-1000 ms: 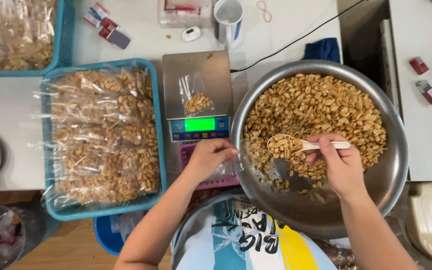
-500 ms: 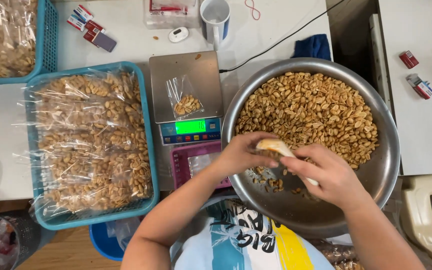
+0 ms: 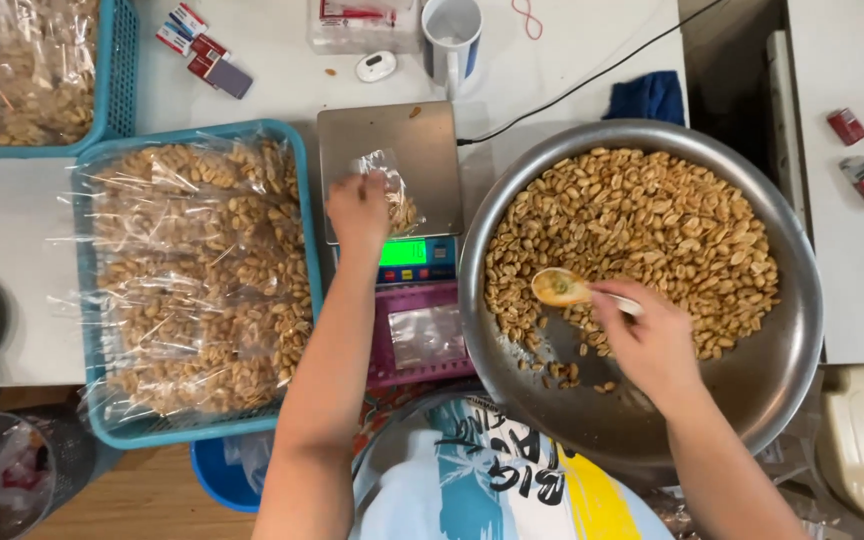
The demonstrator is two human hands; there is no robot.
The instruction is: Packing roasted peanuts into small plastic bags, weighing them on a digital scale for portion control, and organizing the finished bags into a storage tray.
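Gripping a small bag of peanuts (image 3: 395, 195) on the scale (image 3: 392, 180), the left hand (image 3: 357, 210) stays closed. The right hand (image 3: 647, 335) clasps a spoon (image 3: 564, 287) over the metal bowl (image 3: 782, 330).

Clear peanut bag (image 3: 392, 195) on scale — pale spoon (image 3: 562, 287) over peanuts

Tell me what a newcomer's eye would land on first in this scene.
First, the big steel bowl of peanuts at right, where the right hand holds a pale spoon over the nuts. Next, the left hand at centre holding a small clear bag of peanuts on the scale, whose display glows green. At left, a blue basket is piled with filled bags.
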